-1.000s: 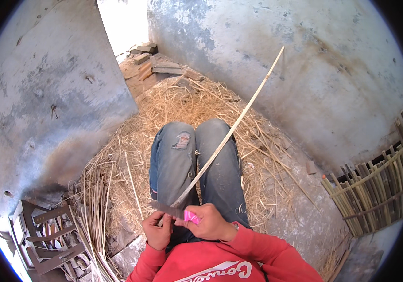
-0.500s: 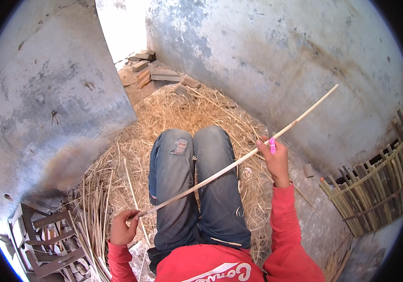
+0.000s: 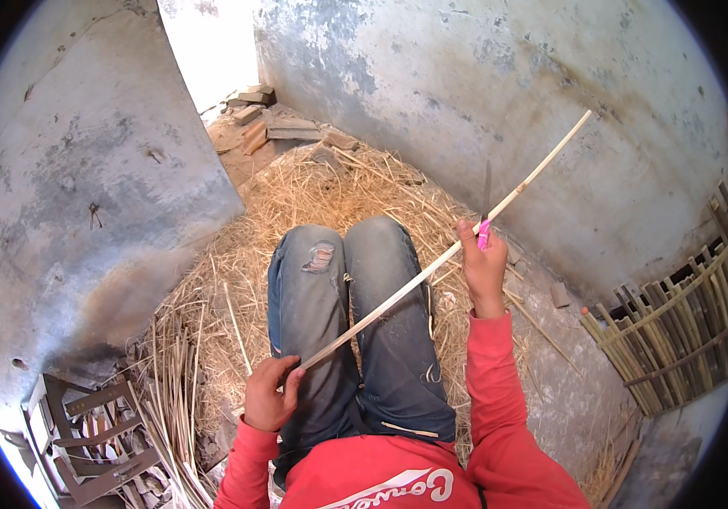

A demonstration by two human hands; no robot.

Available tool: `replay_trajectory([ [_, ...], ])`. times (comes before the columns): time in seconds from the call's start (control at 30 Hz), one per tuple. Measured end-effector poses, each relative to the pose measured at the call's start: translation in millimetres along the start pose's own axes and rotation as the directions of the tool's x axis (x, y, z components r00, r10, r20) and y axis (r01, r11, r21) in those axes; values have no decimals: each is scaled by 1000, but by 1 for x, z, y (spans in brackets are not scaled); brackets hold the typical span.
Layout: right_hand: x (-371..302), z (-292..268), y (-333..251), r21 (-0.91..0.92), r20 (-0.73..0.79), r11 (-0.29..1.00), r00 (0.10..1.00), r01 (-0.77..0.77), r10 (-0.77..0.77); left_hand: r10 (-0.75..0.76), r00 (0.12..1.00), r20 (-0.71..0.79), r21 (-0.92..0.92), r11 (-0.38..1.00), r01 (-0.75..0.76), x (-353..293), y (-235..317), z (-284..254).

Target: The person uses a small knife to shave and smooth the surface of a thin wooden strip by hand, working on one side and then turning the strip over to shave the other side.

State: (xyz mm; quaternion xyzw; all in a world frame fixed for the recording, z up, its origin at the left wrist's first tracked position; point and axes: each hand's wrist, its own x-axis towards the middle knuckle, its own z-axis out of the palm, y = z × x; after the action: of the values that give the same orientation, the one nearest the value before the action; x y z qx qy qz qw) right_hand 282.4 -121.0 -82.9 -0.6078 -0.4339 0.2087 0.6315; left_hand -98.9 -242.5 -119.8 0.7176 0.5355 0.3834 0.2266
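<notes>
A long pale bamboo strip [image 3: 389, 303] slants across my thighs, rising from lower left to upper right. My left hand [image 3: 271, 395] pinches its lower end between thumb and fingers, above my left thigh. Further along, beyond my right knee, my right hand [image 3: 484, 270] is closed around a thin-bladed knife [image 3: 488, 191] with bright pink wrapping at its grip. The blade points up and away from me and crosses the strip, which also runs through my right fingers. The strip's free end reaches toward the right wall. My palm hides most of the knife's handle.
Straw and shavings [image 3: 313, 187] cover the floor around my legs. Several long thin strips [image 3: 179, 373] lie at left beside a dark metal frame [image 3: 97, 437]. A slatted basket [image 3: 678, 348] stands at right. Bricks [image 3: 254, 114] lie by the bright doorway; plastered walls [image 3: 483, 76] close in.
My left hand has moved right and slightly up with the strip's end. My right hand has shifted a little left and up, and the knife blade now shows upright across the strip.
</notes>
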Motion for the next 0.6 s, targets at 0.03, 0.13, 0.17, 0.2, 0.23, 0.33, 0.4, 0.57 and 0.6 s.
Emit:
replay_trajectory([
  [0.03,1,-1,-6,8,15,1000,1000,13,-14,1,1000,1,-1,1000,-1,2,-1,-3],
  [0.13,5,-7,-17,14,107,1000,994,-5,4,-32,988,151,-102,994,48,6,-1,-15],
  [0.17,5,-8,-22,18,110,1000,994,-3,1,-85,972,217,-131,985,115,8,1,-19],
  [0.2,5,-10,-29,95,159,994,987,-47,32,-135,950,283,-155,971,184,9,3,-22],
  [0.23,4,-12,-33,167,206,981,977,-96,61,-133,950,283,-154,971,182,11,5,-22],
  [0.33,11,-3,-26,10,140,991,981,137,-137,-168,922,349,-195,949,247,13,5,-23],
  [0.4,15,-3,-25,-129,126,970,974,206,-190,-191,916,352,-270,917,295,11,1,-21],
  [0.57,31,-1,-13,-393,74,875,958,282,-275,-237,905,353,-274,899,342,17,4,-20],
  [0.6,28,3,-11,-421,125,861,958,286,-257,-215,925,315,-269,914,304,19,4,-19],
])
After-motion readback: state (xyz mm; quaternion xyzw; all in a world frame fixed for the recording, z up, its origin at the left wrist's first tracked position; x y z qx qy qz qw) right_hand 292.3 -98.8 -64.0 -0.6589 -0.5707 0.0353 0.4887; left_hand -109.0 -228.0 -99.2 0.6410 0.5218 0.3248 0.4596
